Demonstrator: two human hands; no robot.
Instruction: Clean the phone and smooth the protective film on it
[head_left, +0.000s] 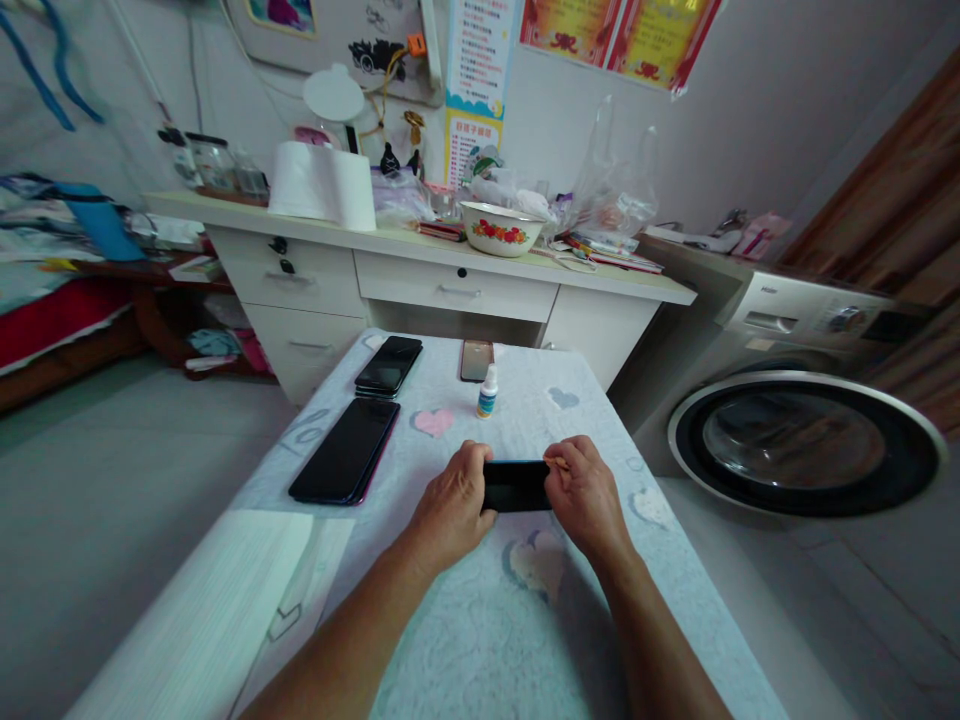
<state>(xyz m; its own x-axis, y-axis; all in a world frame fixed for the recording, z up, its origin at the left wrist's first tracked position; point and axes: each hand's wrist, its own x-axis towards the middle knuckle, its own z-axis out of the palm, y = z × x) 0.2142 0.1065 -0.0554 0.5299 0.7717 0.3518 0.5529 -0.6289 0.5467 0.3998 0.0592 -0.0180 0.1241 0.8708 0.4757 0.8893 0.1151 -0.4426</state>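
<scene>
A dark phone (516,487) lies sideways between my two hands, above the cloth-covered table (465,620). My left hand (455,500) grips its left end, thumb at the lower edge and fingers at the upper. At the right end, my right hand (583,490) is closed, with a small orange-brown item between its fingertips, too small to name; its fingers touch the phone's upper right corner. Beyond the phone stands a small white bottle (487,393) with a blue label. Behind that lies another phone or case (477,361) with a brownish face.
Stacked phones lie at the table's left, a larger pair (345,452) and a smaller pile (388,366). A white desk (457,285) with a flowered bowl (501,229) stands behind. The washing machine (795,420) is at right, a pale striped sheet (202,610) at lower left.
</scene>
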